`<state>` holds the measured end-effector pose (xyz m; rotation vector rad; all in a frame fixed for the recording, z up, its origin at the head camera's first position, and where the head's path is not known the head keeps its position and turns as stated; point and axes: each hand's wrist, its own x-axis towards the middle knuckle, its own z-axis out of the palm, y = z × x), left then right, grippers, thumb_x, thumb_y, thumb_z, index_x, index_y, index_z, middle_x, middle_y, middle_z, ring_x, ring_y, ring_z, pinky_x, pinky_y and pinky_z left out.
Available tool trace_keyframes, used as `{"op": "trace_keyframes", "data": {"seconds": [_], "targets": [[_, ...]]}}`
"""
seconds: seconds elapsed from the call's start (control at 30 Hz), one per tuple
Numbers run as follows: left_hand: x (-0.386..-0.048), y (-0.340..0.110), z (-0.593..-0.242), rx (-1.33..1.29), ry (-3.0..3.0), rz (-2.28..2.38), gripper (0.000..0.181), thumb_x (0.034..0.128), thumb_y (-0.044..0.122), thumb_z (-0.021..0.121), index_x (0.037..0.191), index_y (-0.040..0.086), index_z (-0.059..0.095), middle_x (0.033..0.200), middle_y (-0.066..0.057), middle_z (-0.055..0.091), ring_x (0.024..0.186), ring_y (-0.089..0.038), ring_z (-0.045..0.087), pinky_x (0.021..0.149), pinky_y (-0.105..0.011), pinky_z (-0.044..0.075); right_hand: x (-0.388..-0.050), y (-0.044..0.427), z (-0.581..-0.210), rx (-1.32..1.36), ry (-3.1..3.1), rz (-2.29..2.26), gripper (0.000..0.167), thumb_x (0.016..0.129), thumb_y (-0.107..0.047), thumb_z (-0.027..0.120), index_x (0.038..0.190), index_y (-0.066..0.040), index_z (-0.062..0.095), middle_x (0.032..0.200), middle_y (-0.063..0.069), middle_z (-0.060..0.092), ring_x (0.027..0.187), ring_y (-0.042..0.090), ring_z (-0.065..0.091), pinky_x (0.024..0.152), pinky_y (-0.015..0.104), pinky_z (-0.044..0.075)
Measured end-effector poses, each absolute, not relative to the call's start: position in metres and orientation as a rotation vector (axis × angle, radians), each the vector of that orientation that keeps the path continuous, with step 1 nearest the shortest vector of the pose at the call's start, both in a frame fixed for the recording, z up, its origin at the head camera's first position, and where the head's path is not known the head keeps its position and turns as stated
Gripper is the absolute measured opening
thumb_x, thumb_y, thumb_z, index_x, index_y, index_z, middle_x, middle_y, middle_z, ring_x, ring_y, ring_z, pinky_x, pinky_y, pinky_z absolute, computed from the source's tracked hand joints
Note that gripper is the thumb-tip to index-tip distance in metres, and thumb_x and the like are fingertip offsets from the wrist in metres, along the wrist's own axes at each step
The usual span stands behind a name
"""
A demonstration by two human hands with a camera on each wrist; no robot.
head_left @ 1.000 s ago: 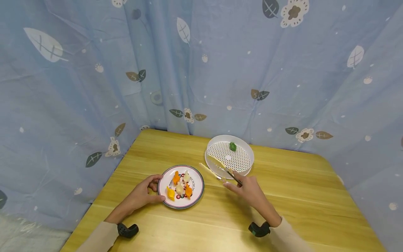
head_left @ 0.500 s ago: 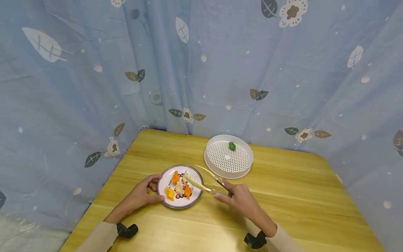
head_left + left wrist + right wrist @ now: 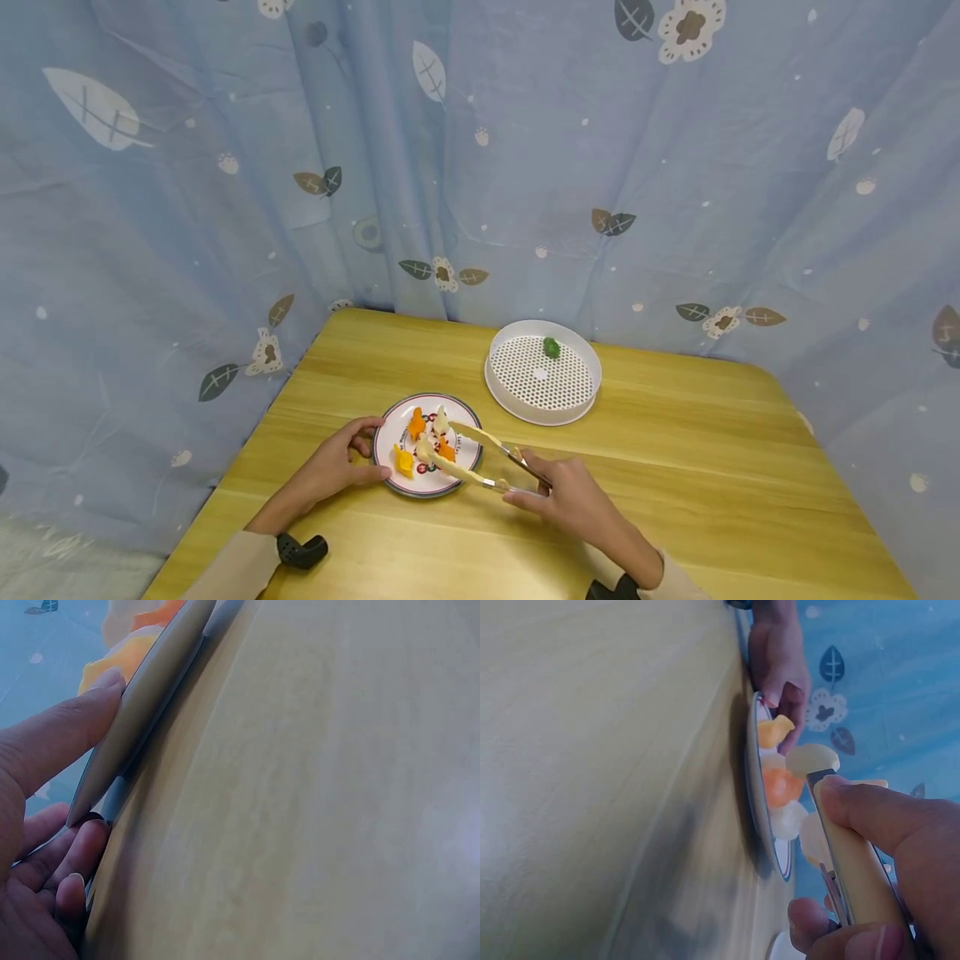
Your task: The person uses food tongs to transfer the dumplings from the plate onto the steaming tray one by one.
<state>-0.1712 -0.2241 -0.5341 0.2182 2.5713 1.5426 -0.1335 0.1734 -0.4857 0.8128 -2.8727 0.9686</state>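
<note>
My left hand [image 3: 347, 457] grips the left rim of a white plate [image 3: 461, 483] with a dark edge band; the left wrist view shows the thumb [image 3: 71, 724] on the rim and curled fingers below. Several small dumpling-like pieces lie on the plate: orange [image 3: 417, 423], yellow [image 3: 403, 461] and whitish [image 3: 441, 419]. My right hand [image 3: 573, 496] holds a pair of tongs [image 3: 517, 457] with cream-coloured arms. Their arms stand spread over the plate's right half, tips close to the whitish and orange pieces. Whether the tips touch any piece I cannot tell.
Behind the plate to the right is a round white perforated tray [image 3: 540, 414] with one green piece [image 3: 551, 347] in it. The wooden table [image 3: 675, 450] meets a blue patterned curtain [image 3: 525, 167] at the back.
The right hand has swung the tongs from the perforated tray leftward over the plate, arms spread. The left hand stays at the plate's rim.
</note>
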Motion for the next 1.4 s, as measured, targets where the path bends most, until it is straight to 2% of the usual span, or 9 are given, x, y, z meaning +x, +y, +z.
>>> {"op": "trace_keyframes", "data": {"seconds": [0.1, 0.23, 0.43, 0.63, 0.77, 0.9, 1.13, 1.4], "targets": [[-0.171, -0.224, -0.533, 0.217, 2.564, 1.545, 0.084, 0.0738, 0.032, 0.095, 0.144, 0.013, 0.053, 0.111, -0.009, 0.058, 0.094, -0.024, 0.051, 0.074, -0.028, 0.039, -0.131, 0.175, -0.487, 0.811, -2.89, 0.969, 0.072, 0.089, -0.057, 0.074, 0.139, -0.006, 0.065, 0.057, -0.015, 0.05, 0.047, -0.005, 0.036, 0.044, 0.02, 0.034], [-0.17, -0.224, -0.532, 0.22, 2.553, 1.548, 0.083, 0.0741, 0.03, 0.095, 0.144, 0.013, 0.053, 0.102, -0.01, 0.057, 0.092, -0.026, 0.051, 0.072, -0.028, 0.04, -0.13, 0.176, -0.489, 0.836, -2.887, 0.933, 0.063, 0.089, -0.055, 0.075, 0.13, -0.008, 0.07, 0.056, -0.016, 0.045, 0.048, -0.005, 0.034, 0.045, 0.019, 0.032], [-0.17, -0.224, -0.533, 0.222, 2.556, 1.546, 0.083, 0.0737, 0.031, 0.095, 0.143, 0.013, 0.054, 0.103, -0.009, 0.057, 0.093, -0.025, 0.052, 0.073, -0.028, 0.04, -0.13, 0.176, -0.49, 0.905, -2.866, 0.912, 0.047, 0.09, -0.051, 0.076, 0.113, -0.011, 0.07, 0.054, -0.016, 0.041, 0.047, -0.008, 0.032, 0.045, 0.018, 0.029], [-0.17, -0.224, -0.533, 0.208, 2.545, 1.552, 0.082, 0.0744, 0.032, 0.095, 0.143, 0.014, 0.054, 0.103, -0.01, 0.056, 0.093, -0.026, 0.051, 0.071, -0.028, 0.041, -0.132, 0.175, -0.486, 0.943, -2.862, 0.896, 0.044, 0.092, -0.05, 0.074, 0.111, -0.01, 0.071, 0.056, -0.017, 0.034, 0.049, -0.007, 0.03, 0.047, 0.017, 0.027], [-0.171, -0.224, -0.534, 0.208, 2.55, 1.547, 0.081, 0.0751, 0.032, 0.094, 0.143, 0.015, 0.054, 0.106, -0.009, 0.056, 0.094, -0.025, 0.052, 0.075, -0.029, 0.041, -0.132, 0.175, -0.483, 0.937, -2.885, 0.9, 0.051, 0.094, -0.049, 0.072, 0.122, -0.007, 0.073, 0.058, -0.017, 0.03, 0.051, -0.005, 0.026, 0.048, 0.017, 0.026], [-0.171, -0.225, -0.535, 0.208, 2.549, 1.545, 0.081, 0.075, 0.033, 0.094, 0.143, 0.015, 0.054, 0.105, -0.009, 0.056, 0.094, -0.025, 0.052, 0.077, -0.03, 0.04, -0.131, 0.175, -0.482, 0.918, -2.911, 0.915, 0.062, 0.095, -0.05, 0.069, 0.136, -0.003, 0.067, 0.058, -0.017, 0.025, 0.052, -0.003, 0.022, 0.048, 0.018, 0.025], [-0.17, -0.224, -0.534, 0.207, 2.554, 1.538, 0.081, 0.0748, 0.032, 0.094, 0.143, 0.015, 0.054, 0.104, -0.009, 0.056, 0.094, -0.025, 0.051, 0.077, -0.029, 0.04, -0.13, 0.177, -0.484, 0.92, -2.908, 0.937, 0.064, 0.095, -0.05, 0.068, 0.137, -0.002, 0.065, 0.058, -0.017, 0.02, 0.052, -0.002, 0.016, 0.048, 0.019, 0.022], [-0.169, -0.224, -0.533, 0.202, 2.556, 1.533, 0.08, 0.0752, 0.032, 0.094, 0.143, 0.016, 0.054, 0.105, -0.009, 0.056, 0.095, -0.025, 0.052, 0.075, -0.029, 0.041, -0.133, 0.184, -0.484, 0.858, -2.898, 0.896, 0.06, 0.093, -0.051, 0.071, 0.135, -0.008, 0.069, 0.058, -0.018, 0.025, 0.052, -0.003, 0.021, 0.049, 0.018, 0.024]]}}
